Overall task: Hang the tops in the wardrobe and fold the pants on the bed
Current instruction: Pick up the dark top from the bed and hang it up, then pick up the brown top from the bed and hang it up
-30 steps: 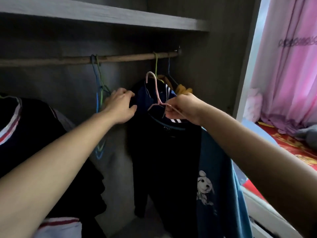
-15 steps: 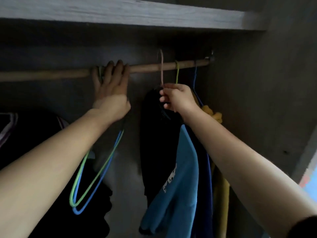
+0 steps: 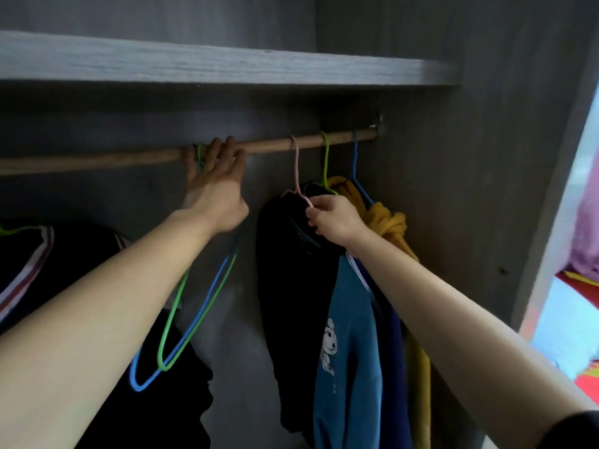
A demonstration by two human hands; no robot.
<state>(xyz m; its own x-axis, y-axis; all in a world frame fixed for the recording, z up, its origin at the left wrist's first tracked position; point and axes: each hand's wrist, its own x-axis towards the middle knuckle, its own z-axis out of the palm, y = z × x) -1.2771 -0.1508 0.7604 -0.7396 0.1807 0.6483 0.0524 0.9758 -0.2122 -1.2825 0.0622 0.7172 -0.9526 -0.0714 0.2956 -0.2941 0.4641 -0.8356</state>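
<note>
Wardrobe (image 3: 453, 222) held a wooden rail (image 3: 97, 161) under the shelf (image 3: 227, 64). Pink hanger (image 3: 295, 166) was hooked on the rail at centre, carrying the dark top (image 3: 291, 270); right hand (image 3: 334, 222) pinched the hanger's shoulder. Left hand (image 3: 217, 186) gripped the rail, fingers curled over it (beside the empty green hanger (image 3: 171, 319) and blue hanger (image 3: 194, 325)). Open rail lay between the hand and the pink hook. Yellow garment (image 3: 389, 222) crowded the right wall.

We note a dark top (image 3: 291, 270) hanging on a pink hanger (image 3: 296, 170) hooked over the wooden rail (image 3: 129, 158). A blue top (image 3: 346, 351) with a dog print hangs touching its right side.
</note>
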